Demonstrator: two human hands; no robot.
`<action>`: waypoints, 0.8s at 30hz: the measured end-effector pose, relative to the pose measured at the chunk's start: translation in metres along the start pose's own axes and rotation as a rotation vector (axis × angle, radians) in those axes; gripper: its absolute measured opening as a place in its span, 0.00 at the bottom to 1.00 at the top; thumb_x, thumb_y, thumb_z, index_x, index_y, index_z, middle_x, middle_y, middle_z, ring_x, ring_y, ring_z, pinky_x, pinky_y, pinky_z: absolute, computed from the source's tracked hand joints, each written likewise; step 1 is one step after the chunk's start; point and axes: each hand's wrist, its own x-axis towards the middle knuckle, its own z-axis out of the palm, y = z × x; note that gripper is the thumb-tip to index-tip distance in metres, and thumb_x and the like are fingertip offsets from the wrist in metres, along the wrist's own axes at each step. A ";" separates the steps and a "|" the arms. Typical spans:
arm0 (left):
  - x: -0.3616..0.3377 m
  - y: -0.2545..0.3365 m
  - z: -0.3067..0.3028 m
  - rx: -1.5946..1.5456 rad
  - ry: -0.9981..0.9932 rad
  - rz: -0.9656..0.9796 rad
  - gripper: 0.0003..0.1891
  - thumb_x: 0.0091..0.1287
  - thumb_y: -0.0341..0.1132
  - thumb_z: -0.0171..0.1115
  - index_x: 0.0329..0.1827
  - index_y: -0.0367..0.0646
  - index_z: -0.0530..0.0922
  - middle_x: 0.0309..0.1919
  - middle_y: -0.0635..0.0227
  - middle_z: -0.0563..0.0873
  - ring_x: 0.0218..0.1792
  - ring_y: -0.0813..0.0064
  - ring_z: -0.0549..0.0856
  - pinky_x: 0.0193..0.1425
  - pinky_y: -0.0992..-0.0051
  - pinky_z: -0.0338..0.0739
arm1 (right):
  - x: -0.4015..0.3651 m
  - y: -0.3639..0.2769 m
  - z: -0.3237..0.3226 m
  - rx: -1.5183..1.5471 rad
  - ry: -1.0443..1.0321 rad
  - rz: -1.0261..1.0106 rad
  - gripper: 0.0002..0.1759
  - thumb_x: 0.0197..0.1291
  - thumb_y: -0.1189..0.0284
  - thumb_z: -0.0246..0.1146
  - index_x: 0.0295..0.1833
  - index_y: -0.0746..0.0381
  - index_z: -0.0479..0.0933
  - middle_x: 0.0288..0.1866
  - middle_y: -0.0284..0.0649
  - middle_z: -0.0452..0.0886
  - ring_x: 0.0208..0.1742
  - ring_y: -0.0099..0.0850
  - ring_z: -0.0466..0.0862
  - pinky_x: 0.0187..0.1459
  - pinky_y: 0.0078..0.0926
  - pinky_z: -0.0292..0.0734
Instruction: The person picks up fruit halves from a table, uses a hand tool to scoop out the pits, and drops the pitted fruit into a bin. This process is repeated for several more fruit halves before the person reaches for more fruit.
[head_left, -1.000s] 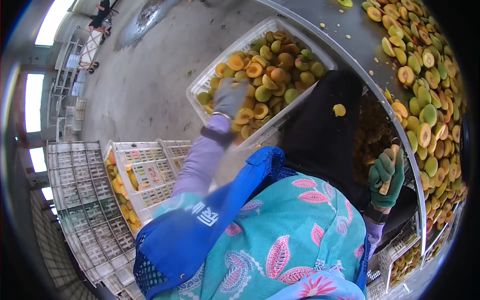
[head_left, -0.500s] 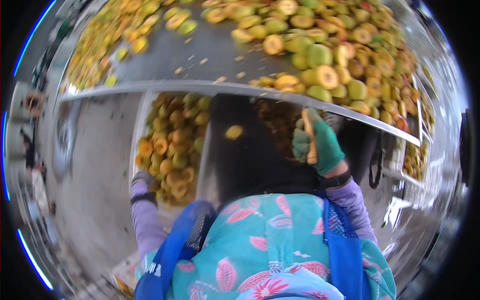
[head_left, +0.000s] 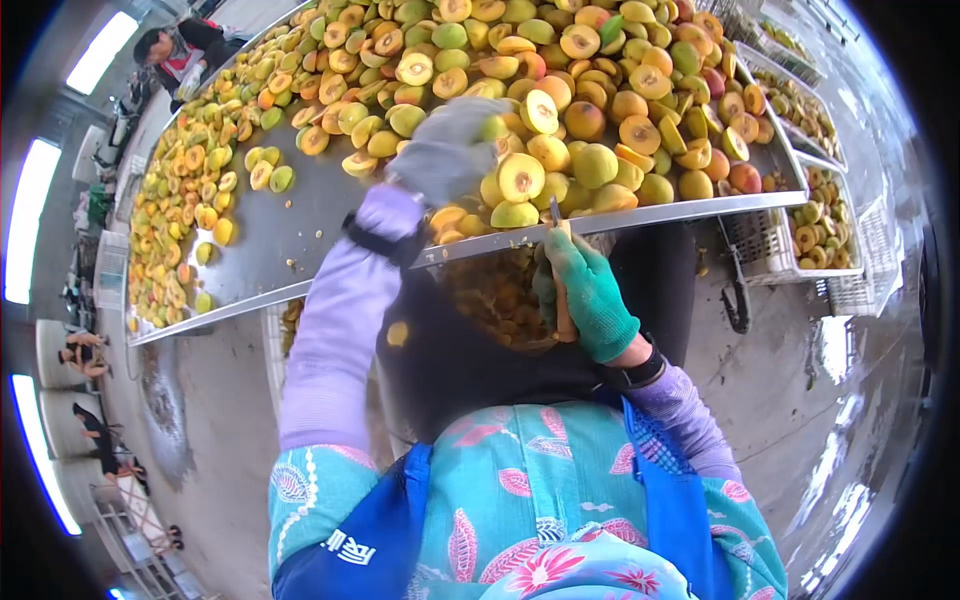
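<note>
My left hand [head_left: 448, 150], in a grey glove, is over the near part of the heap of halved fruit [head_left: 600, 110] on the metal table [head_left: 270, 235]. Motion smears its fingers, and a greenish fruit shows beside them. Just off the table's front edge, my right hand [head_left: 585, 295], in a green glove, is wrapped round the wooden handle of a knife [head_left: 563, 300]. The short blade points up toward the fruit. Below the edge, a container of fruit [head_left: 497, 300] is partly hidden by my dark-clad legs.
White crates of fruit [head_left: 825, 225] stand to the right of the table. A person [head_left: 185, 50] is at the far left side of the table. More people [head_left: 85, 355] are farther off at the left. A dark hooked object [head_left: 738, 300] hangs below the table's right part.
My left hand has moved from low on the left up over the fruit on the table. My right hand, still holding the knife, appears a little lower and further left. The view has shifted.
</note>
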 end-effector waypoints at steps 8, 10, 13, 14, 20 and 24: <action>-0.103 0.037 0.026 -1.148 0.488 -0.445 0.17 0.68 0.25 0.57 0.59 0.34 0.72 0.52 0.60 0.82 0.52 0.67 0.84 0.55 0.67 0.82 | 0.027 0.005 0.039 -0.736 -0.096 -0.318 0.18 0.70 0.59 0.55 0.40 0.65 0.70 0.25 0.51 0.79 0.29 0.49 0.82 0.31 0.43 0.73; -0.117 0.040 0.037 -0.874 0.528 -0.393 0.16 0.67 0.24 0.59 0.57 0.34 0.74 0.51 0.59 0.82 0.50 0.66 0.85 0.56 0.67 0.81 | 0.023 0.017 0.040 -0.785 -0.082 -0.355 0.19 0.70 0.58 0.55 0.41 0.66 0.70 0.27 0.53 0.80 0.30 0.52 0.81 0.32 0.45 0.74; -0.113 0.050 0.038 -1.295 0.616 -0.525 0.16 0.70 0.34 0.56 0.57 0.33 0.74 0.49 0.56 0.82 0.50 0.65 0.84 0.58 0.65 0.80 | 0.019 0.025 0.038 -0.776 -0.055 -0.367 0.19 0.69 0.58 0.55 0.43 0.66 0.71 0.28 0.55 0.80 0.30 0.54 0.81 0.31 0.47 0.73; -0.109 0.061 0.033 -1.439 0.599 -0.524 0.17 0.71 0.37 0.55 0.56 0.33 0.75 0.49 0.56 0.82 0.50 0.64 0.83 0.58 0.65 0.79 | 0.017 0.026 0.038 -0.757 -0.047 -0.363 0.19 0.69 0.58 0.55 0.44 0.66 0.71 0.28 0.55 0.80 0.30 0.54 0.81 0.31 0.47 0.73; -0.107 0.064 0.038 -1.594 0.599 -0.570 0.21 0.72 0.45 0.51 0.56 0.35 0.76 0.49 0.51 0.82 0.52 0.57 0.82 0.61 0.61 0.77 | 0.013 0.029 0.044 -0.734 -0.037 -0.384 0.19 0.69 0.58 0.55 0.44 0.67 0.71 0.26 0.56 0.79 0.28 0.55 0.80 0.29 0.49 0.72; -0.106 0.072 0.043 -1.421 0.669 -0.549 0.22 0.72 0.47 0.53 0.54 0.35 0.77 0.48 0.53 0.83 0.49 0.60 0.83 0.57 0.63 0.79 | 0.016 0.046 0.050 -0.620 0.029 -0.311 0.19 0.70 0.58 0.55 0.44 0.66 0.73 0.26 0.56 0.80 0.29 0.55 0.81 0.29 0.48 0.72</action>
